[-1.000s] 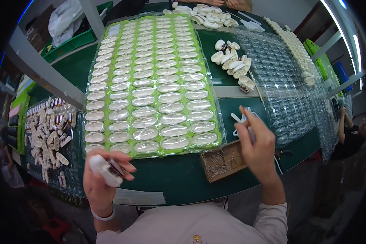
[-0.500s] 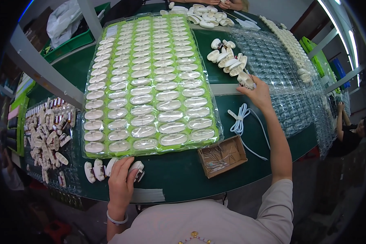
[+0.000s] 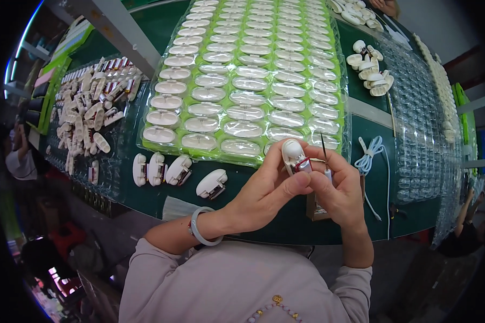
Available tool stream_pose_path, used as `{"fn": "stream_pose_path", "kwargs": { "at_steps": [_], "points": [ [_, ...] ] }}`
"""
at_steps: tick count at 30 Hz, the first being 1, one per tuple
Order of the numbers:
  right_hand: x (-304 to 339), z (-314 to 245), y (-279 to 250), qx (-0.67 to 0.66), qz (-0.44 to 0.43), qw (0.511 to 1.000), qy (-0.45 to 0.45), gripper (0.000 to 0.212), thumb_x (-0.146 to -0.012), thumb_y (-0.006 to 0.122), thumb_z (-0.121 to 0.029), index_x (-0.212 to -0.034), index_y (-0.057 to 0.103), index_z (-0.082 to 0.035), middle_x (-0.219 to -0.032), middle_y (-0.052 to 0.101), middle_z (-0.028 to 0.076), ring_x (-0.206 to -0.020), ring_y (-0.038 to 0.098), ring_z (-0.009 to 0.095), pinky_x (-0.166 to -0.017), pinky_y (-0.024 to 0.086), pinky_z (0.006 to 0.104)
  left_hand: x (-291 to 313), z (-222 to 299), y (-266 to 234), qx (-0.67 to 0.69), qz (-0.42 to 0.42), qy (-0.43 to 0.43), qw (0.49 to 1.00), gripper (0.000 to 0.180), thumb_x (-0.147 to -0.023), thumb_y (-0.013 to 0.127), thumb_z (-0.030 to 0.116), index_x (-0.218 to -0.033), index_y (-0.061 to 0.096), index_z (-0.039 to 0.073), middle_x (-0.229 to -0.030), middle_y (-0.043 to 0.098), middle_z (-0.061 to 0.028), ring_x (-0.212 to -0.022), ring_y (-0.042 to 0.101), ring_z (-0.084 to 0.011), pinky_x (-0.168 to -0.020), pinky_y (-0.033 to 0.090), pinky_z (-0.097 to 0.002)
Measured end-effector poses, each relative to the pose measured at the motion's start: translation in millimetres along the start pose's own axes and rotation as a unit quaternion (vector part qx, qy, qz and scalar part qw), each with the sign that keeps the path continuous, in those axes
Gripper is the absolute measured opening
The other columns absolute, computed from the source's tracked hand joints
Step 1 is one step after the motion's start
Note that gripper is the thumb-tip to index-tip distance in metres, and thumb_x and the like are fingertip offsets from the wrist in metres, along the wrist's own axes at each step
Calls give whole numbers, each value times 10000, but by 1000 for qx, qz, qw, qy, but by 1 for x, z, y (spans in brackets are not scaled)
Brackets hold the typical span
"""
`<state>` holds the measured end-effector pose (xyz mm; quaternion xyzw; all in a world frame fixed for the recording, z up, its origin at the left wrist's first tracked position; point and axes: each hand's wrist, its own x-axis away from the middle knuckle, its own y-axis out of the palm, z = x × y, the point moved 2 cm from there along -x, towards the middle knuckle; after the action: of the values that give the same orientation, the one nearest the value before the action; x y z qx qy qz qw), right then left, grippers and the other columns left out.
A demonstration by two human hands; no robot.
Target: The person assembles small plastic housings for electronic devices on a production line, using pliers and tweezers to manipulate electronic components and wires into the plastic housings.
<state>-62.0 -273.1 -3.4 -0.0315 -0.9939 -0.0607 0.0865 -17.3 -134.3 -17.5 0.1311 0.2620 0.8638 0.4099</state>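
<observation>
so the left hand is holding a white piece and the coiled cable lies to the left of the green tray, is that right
Not quite: the coiled cable lies to the right of the green tray, as the head view shows. The left hand is indeed holding a white piece.

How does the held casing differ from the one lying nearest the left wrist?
The held casing is raised between the left hand and right hand; the resting casing lies on the green tabletop. Red shows in the held casing, none visible in the resting casing. Both are white and rounded, with inner parts exposed.
</observation>
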Motion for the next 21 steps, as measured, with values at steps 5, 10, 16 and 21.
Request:
{"fn": "stream_pose_path", "kwargs": {
  "at_steps": [5, 10, 16, 21],
  "points": [
    [7, 2, 11, 251, 112, 951, -145, 430, -807, 637, -126, -1179, 490, 31, -814, 593, 76, -538, 481, 128, -525, 412, 234, 9, 4, -34, 91, 147, 7, 985, 250, -912, 483, 196, -1091, 383, 53, -1184, 520, -157, -1115, 509, -279, -909, 455, -379],
    [17, 1, 31, 223, -79, 960, -149, 431, -844, 491, 15, -1271, 431, 6, -722, 531, 86, -583, 508, 165, -533, 416, 249, 3, 18, -39, 177, 194, 41, 964, 214, -919, 467, 189, -1075, 425, 48, -959, 574, -129, -952, 585, -217, -860, 490, -363],
    [12, 8, 47, 259, -79, 954, -126, 452, -848, 501, 15, -1289, 414, -23, -703, 515, 129, -579, 517, 237, -551, 438, 316, 1, 5, -46, 298, 129, 42, 945, 433, -941, 338, 413, -1211, 365, 75, -908, 484, -65, -787, 514, -146, -775, 491, -325],
    [11, 13, 49, 269, -70, 952, -130, 465, -847, 511, 8, -1298, 410, -43, -709, 506, 132, -581, 518, 251, -553, 436, 337, 1, -2, -43, 307, 136, 20, 942, 481, -939, 261, 471, -1163, 394, 67, -1001, 510, -102, -882, 532, -180, -785, 486, -342]
  ]
}}
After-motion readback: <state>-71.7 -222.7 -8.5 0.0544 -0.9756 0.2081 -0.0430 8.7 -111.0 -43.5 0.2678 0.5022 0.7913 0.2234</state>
